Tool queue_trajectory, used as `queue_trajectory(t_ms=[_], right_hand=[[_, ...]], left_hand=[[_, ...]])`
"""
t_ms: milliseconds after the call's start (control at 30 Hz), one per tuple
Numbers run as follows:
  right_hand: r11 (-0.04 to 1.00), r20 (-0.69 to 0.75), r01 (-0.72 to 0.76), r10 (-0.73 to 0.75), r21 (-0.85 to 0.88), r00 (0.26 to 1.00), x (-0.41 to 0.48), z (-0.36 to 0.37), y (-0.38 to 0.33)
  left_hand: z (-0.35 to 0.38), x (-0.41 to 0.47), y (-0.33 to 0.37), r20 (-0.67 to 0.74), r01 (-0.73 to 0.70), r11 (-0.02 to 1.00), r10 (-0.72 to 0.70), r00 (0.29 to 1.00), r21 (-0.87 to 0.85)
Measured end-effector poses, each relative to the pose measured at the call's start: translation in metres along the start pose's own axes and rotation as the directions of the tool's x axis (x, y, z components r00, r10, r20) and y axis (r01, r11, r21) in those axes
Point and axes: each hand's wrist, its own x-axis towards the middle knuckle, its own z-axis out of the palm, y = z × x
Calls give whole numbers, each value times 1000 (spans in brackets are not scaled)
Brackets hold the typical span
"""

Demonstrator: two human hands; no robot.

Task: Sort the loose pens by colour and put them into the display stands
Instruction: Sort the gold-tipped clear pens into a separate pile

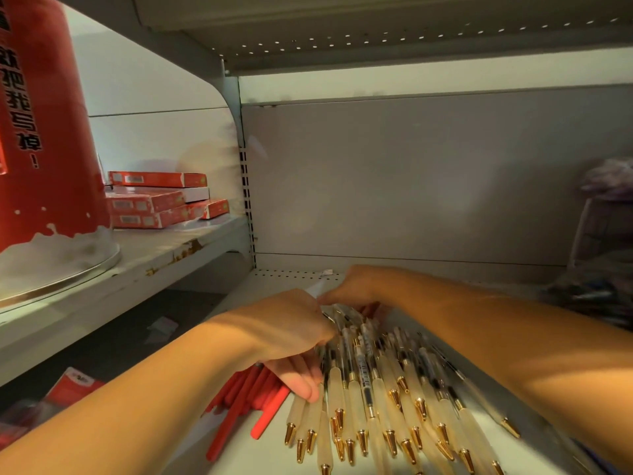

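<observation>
Directly under L grip & R grip: fanned gold-tipped pens

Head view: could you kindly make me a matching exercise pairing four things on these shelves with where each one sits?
Things:
1 red pens
2 gold-tipped pens
3 red boxes
4 red tub

Places:
A stacked on the left shelf
B fanned out at the front of the lower shelf
C at the far left edge, bearing black characters
D on the lower shelf, just left of the fan

Pairs: 1-D, 2-B, 3-A, 4-C
</observation>
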Motion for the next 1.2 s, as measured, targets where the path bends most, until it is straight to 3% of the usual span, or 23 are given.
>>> queue_trajectory(t_ms=[133, 233, 433, 600, 733, 900, 1067, 1200], right_hand=[[987, 98, 77, -64, -139, 993, 7, 6, -15], [991, 216, 64, -37, -118, 976, 12, 8, -22], [972, 117, 132, -110, -195, 987, 11, 6, -24], [993, 143, 92, -81, -73, 986, 14, 4, -18], [989, 183, 22, -49, 148, 982, 21, 3, -13], [965, 6, 121, -126, 233, 992, 29, -11, 0], [944, -42, 197, -193, 264, 980, 28, -17, 15], [924, -336, 295, -206, 241, 919, 19, -47, 15]], left_hand=[[-7, 7, -4, 4, 23, 1000, -23, 1000, 15], [-6, 8, -5, 7, 31, 999, -31, 1000, 20], [-5, 4, -4, 12, 7, 1000, -7, 1000, 0], [-2, -2, -5, 12, -84, 996, 84, 996, 20], [0, -9, -5, 7, -139, 990, 138, 990, 36], [3, -16, -3, -24, -183, 980, 185, 982, 75], [4, -20, -1, -49, -261, 962, 265, 963, 87], [5, -20, -2, -174, -335, 927, 362, 916, 167]])
